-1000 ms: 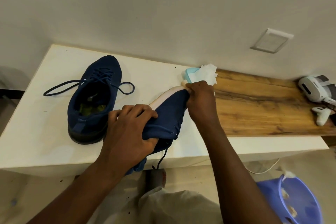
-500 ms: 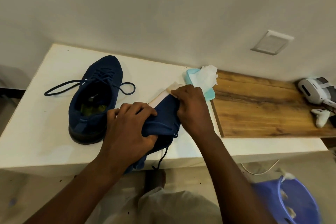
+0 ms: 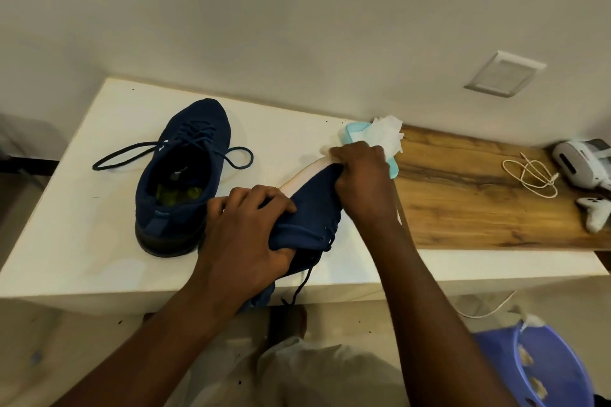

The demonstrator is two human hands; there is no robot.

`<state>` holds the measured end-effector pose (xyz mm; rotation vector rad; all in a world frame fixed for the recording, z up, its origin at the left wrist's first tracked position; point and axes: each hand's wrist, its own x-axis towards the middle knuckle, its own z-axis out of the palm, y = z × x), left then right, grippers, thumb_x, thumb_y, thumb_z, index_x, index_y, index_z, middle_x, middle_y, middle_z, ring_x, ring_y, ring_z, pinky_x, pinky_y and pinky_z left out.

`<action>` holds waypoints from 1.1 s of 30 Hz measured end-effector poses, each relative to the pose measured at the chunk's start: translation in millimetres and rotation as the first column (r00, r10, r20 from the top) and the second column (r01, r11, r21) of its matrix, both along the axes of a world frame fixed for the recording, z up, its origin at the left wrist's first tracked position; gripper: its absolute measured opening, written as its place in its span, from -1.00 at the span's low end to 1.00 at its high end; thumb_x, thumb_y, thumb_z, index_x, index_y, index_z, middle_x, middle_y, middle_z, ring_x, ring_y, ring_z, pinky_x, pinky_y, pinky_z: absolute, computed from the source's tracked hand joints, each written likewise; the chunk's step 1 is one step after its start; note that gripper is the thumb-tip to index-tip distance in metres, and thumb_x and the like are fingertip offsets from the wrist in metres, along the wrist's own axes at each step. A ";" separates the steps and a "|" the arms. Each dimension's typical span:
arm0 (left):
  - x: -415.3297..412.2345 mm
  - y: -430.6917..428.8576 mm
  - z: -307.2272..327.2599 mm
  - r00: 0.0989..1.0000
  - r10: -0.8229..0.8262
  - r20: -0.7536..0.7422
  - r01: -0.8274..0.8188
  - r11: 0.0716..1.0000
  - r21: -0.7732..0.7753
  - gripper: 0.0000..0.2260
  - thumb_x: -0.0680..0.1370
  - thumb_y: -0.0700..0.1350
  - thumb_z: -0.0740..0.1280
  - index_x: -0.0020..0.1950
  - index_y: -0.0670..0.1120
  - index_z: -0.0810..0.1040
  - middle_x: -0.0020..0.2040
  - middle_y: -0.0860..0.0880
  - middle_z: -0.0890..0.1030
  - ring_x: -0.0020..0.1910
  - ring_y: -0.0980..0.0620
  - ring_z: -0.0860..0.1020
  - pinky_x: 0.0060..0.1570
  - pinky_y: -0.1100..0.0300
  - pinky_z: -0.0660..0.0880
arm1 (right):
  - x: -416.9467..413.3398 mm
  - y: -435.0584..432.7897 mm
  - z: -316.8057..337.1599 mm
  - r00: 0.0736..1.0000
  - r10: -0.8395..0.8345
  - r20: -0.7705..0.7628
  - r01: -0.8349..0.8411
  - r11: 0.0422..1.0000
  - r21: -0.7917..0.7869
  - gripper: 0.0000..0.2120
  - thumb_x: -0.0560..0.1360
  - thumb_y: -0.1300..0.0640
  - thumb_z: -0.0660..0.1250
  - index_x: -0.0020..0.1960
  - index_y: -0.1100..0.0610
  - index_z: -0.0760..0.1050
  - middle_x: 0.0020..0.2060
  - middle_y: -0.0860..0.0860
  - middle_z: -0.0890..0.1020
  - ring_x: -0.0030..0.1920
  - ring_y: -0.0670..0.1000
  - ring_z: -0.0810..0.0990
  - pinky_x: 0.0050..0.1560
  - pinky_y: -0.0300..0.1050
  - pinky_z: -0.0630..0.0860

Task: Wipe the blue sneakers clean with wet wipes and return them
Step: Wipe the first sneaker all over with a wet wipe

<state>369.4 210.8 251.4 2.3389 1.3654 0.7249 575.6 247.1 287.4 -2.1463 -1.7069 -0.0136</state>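
Observation:
One blue sneaker stands upright on the white table, laces loose. The second blue sneaker lies on its side near the table's front edge, its pale sole facing left. My left hand grips its heel end. My right hand is curled over the toe end and presses a small white wet wipe against the sole; most of the wipe is hidden under the fingers. Behind my right hand sits a teal wet wipe pack with a white wipe sticking out.
A wooden board covers the table's right part, carrying a white cable, a white headset and a white controller. A purple plastic basket stands on the floor at lower right. A wall runs right behind the table.
My right hand slid the wipe back along the sole toward the heel, then forward again to the toe end. My left hand kept its grip on the sneaker.

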 end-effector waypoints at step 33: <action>-16.7 -13.1 31.3 0.982 -0.089 -0.166 0.046 0.967 -0.250 -0.35 0.46 0.27 0.38 0.50 0.17 0.29 0.47 0.16 0.27 0.44 0.05 0.23 0.42 0.06 0.17 | -65.7 -21.7 12.5 0.947 0.322 0.012 -0.317 0.936 -0.154 -0.78 0.55 0.14 0.32 0.15 0.02 0.65 0.03 0.03 0.70 0.09 0.11 0.57 0.12 0.08 0.47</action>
